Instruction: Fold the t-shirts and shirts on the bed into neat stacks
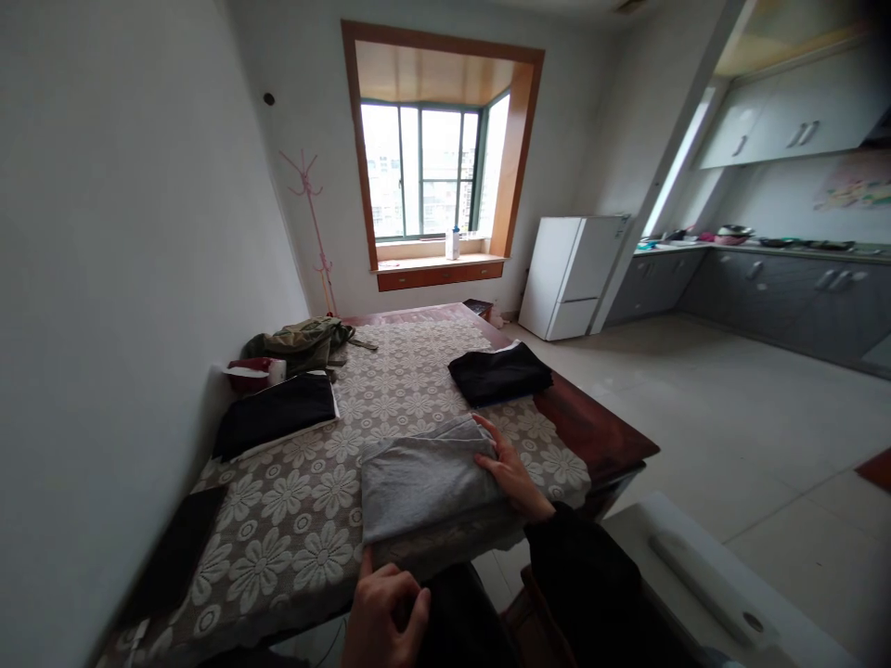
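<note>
A folded grey cloth garment lies flat on the flower-patterned tablecloth, near the table's front edge. My right hand grips its right end, with the thumb on top and the index finger along the far corner. At the garment's near left corner, my left hand touches the cloth with its outstretched index finger. The other left fingers are loosely bent and the thumb stands apart from them, with nothing held. Which kind of garment this is, the folds do not show.
Folded black cloth lies beyond my right hand, and another black folded stack sits at the left. Behind that are a tissue pack and a green backpack. A dark flat device lies by the wall. A white chair-like surface stands right.
</note>
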Tool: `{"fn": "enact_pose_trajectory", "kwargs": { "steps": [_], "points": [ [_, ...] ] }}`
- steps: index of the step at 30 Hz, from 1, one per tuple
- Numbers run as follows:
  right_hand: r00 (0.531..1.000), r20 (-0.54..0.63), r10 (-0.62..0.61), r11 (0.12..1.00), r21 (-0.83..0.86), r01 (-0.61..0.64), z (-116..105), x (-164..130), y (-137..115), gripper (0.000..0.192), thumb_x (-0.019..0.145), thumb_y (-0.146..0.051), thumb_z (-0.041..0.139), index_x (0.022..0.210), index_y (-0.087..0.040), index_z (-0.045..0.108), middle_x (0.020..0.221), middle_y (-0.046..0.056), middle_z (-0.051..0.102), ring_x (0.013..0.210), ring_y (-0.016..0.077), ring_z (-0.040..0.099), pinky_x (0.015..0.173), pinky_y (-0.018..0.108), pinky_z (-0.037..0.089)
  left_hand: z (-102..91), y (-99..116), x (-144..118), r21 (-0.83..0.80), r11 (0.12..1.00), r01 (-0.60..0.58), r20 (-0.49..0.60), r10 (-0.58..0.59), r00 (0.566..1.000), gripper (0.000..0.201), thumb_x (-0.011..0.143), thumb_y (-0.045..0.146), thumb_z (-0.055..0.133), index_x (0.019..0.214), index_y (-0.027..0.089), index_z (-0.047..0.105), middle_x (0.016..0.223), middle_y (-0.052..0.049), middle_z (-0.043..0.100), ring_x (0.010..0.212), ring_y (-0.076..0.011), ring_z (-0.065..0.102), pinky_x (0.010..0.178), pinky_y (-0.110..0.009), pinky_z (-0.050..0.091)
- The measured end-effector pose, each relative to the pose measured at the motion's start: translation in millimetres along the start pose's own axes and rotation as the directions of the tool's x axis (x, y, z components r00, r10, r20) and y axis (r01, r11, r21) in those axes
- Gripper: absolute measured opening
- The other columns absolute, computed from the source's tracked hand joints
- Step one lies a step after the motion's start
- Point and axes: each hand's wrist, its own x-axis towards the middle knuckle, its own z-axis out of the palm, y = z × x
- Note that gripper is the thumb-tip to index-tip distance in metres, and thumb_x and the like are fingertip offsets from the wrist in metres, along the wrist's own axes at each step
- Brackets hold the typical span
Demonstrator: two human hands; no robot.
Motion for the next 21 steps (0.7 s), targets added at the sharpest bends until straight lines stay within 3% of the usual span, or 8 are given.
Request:
{"fn": "enact_pose_trajectory", "kwargs": {
  "steps": [4, 9, 16, 21],
  "points": [
    [0.999, 0.008, -0.045, 0.988, -0.145, 0.046, -27, 1, 3, 0.064, 0.078, -0.028, 0.065, 0.142, -0.03, 0.061, 0.143, 0.003, 0.064, 0.137, 0.0306, 0.052, 0.121, 0.051, 0.032, 6.0, 1, 2, 0.099, 0.995, -0.007, 0.078, -0.001, 0.997, 0.03, 0.09, 0.03, 0.057, 0.06, 0.025, 0.058, 0.055, 0.002, 0.062, 0.058, -0.0154, 0.065, 0.099, -0.04, 0.055],
    [0.997, 0.069, -0.034, 0.951, -0.306, 0.053, -44, 0, 6, 0.038, 0.082, -0.031, 0.064, 0.116, -0.025, 0.079, 0.124, 0.008, 0.075, 0.125, 0.037, 0.062, 0.118, 0.057, 0.035, 7.2, 8, 6, 0.19, 0.982, 0.024, 0.112, -0.045, 0.993, 0.032, 0.089, 0.031, 0.059, 0.058, 0.024, 0.055, 0.055, 0.001, 0.064, 0.058, -0.0168, 0.066, 0.105, -0.044, 0.051],
    [0.998, 0.042, -0.036, 0.916, -0.399, 0.049, -50, 6, 13, 0.043, 0.08, -0.032, 0.068, 0.121, -0.027, 0.078, 0.136, 0.008, 0.069, 0.147, 0.0377, 0.042, 0.123, 0.058, 0.028, 9.7, 21, 13, 0.264, 0.964, 0.028, 0.195, -0.082, 0.977, 0.032, 0.086, 0.028, 0.058, 0.055, 0.023, 0.056, 0.052, 0.002, 0.064, 0.053, -0.0168, 0.064, 0.109, -0.053, 0.045],
    [0.996, 0.059, -0.061, 0.904, -0.42, 0.08, -52, 5, 19, 0.043, 0.085, -0.039, 0.069, 0.125, -0.025, 0.076, 0.141, 0.01, 0.066, 0.147, 0.0381, 0.042, 0.123, 0.057, 0.027, 10.9, 20, 13, 0.282, 0.959, 0.022, 0.188, -0.078, 0.979, 0.032, 0.085, 0.028, 0.06, 0.054, 0.024, 0.056, 0.05, 0.003, 0.063, 0.052, -0.0167, 0.063, 0.109, -0.051, 0.044]
  ]
}}
